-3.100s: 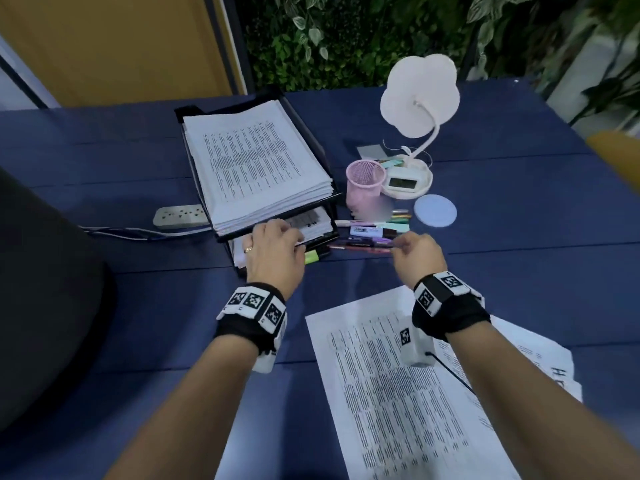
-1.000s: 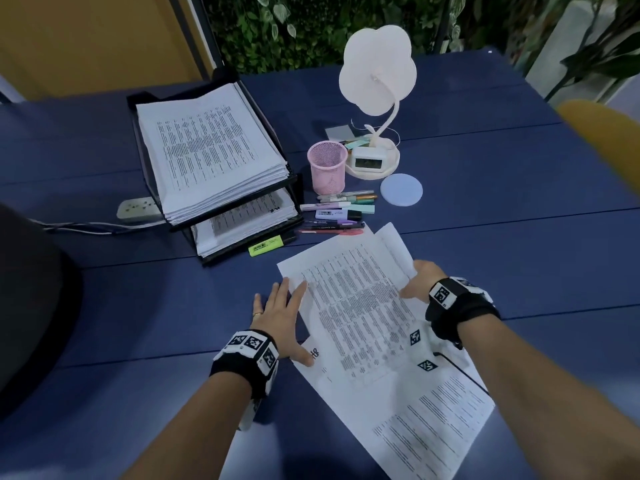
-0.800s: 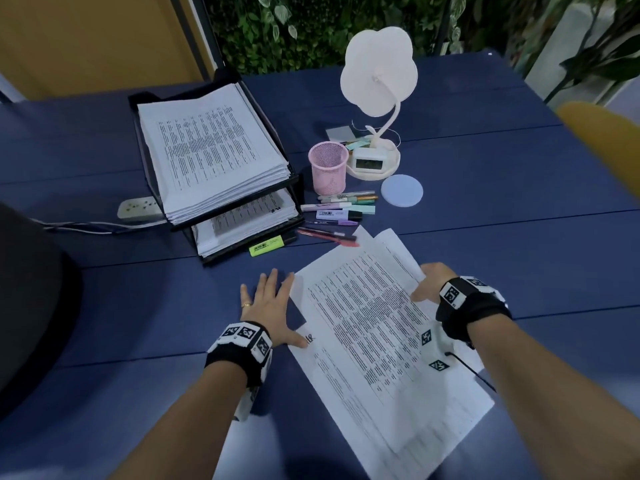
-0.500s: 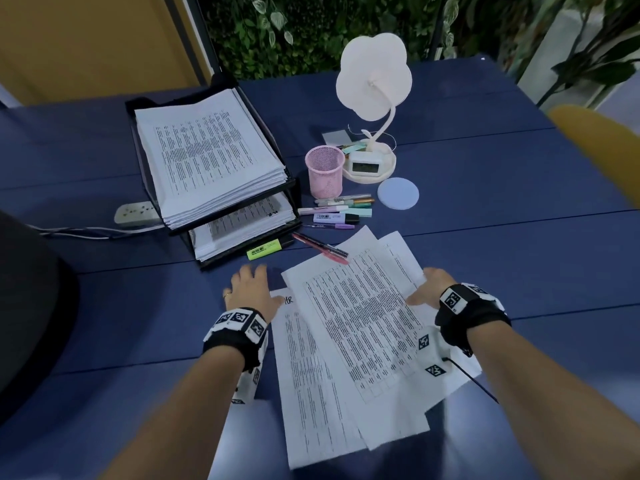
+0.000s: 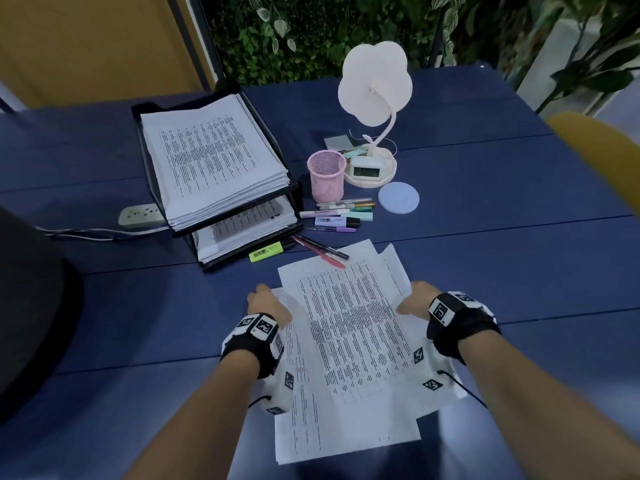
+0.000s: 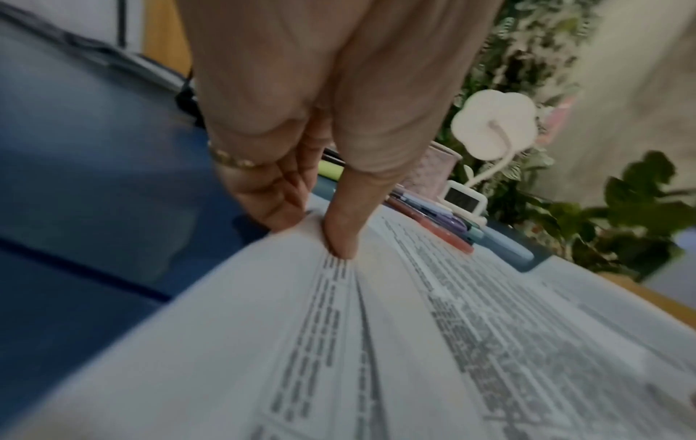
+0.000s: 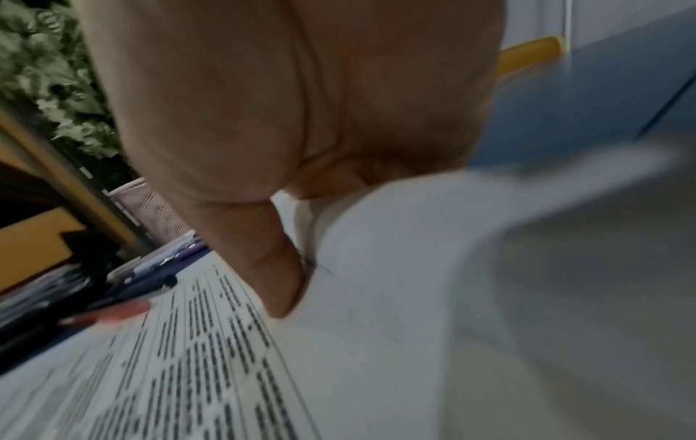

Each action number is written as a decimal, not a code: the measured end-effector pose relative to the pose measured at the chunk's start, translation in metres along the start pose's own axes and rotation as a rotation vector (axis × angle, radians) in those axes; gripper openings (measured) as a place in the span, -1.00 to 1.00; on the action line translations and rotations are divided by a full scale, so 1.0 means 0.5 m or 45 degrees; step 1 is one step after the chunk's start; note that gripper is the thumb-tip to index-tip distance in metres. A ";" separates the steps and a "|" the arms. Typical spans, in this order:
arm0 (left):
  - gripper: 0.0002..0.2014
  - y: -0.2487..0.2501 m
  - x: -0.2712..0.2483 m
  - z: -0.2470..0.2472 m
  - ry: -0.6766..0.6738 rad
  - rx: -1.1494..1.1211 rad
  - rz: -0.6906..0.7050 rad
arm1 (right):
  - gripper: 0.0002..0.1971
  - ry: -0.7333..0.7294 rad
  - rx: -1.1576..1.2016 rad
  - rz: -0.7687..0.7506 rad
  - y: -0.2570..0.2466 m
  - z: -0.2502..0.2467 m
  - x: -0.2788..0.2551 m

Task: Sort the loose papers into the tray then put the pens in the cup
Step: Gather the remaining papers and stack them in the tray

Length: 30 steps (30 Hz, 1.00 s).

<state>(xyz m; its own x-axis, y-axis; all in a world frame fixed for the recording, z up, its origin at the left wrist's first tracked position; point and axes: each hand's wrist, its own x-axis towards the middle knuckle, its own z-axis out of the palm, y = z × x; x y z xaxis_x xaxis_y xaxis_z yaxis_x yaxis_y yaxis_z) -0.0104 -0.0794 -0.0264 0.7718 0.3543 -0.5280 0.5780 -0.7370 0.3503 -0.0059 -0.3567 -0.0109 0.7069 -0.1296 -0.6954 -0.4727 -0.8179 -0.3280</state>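
Papers (image 5: 349, 327), several loose printed sheets fanned over one another, lie on the blue surface (image 5: 485, 237) just in front of the person. Behind them to the left stands a black two-tier tray (image 5: 294, 188), its upper tier stacked high with printed sheets and its lower tier also holding some. A white flower-shaped lamp (image 5: 375, 84) stands farther back, with a small clock (image 5: 366, 168) on its base. The left hand (image 5: 268, 306) pinches the left edge of the loose sheets, thumb on top and fingers beneath, as the left wrist view shows. The right hand (image 5: 414, 301) has its grip on the right edge, thumb pressed on top with the paper curling up beside it; its fingers are hidden. A pink mesh cup (image 5: 326, 174) stands just right of the tray. Pens (image 5: 337, 214) and markers lie loose in front of the cup, and two pens (image 5: 320, 251) rest across the top corner of the sheets. A yellow highlighter (image 5: 266, 252) lies beside the tray's lower front edge.
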 end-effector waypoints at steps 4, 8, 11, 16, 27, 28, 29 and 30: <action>-0.48 -0.012 0.006 -0.001 0.107 -0.453 -0.129 | -0.55 -0.029 -0.217 -0.069 -0.010 0.020 -0.009; -0.27 -0.013 0.000 -0.005 -0.008 -0.461 -0.121 | -0.46 -0.079 -0.355 -0.091 -0.034 0.042 -0.012; -0.28 0.001 -0.006 -0.003 -0.093 -0.351 -0.045 | -0.35 -0.099 -0.459 -0.122 -0.051 0.060 -0.013; -0.42 0.002 0.010 -0.017 0.002 -0.109 -0.023 | -0.42 0.214 -0.457 -0.103 -0.077 0.036 -0.006; -0.52 -0.036 0.042 -0.066 -0.156 0.019 0.023 | -0.48 0.269 -0.717 -0.890 -0.217 0.092 0.058; -0.51 -0.036 0.043 -0.069 -0.169 0.024 0.022 | -0.41 0.222 -0.760 -0.892 -0.226 0.097 0.066; -0.51 -0.034 0.045 -0.072 -0.183 0.032 0.020 | -0.34 0.188 -0.783 -0.881 -0.232 0.097 0.073; -0.50 -0.033 0.047 -0.074 -0.197 0.044 0.019 | -0.31 0.171 -0.784 -0.867 -0.235 0.095 0.084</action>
<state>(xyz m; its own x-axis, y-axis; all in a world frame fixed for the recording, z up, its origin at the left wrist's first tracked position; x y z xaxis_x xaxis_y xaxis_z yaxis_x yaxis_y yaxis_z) 0.0081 -0.0375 -0.0158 0.7288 0.2524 -0.6365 0.5552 -0.7619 0.3336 0.0544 -0.2394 -0.0320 0.8028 0.4556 -0.3847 0.4024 -0.8900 -0.2143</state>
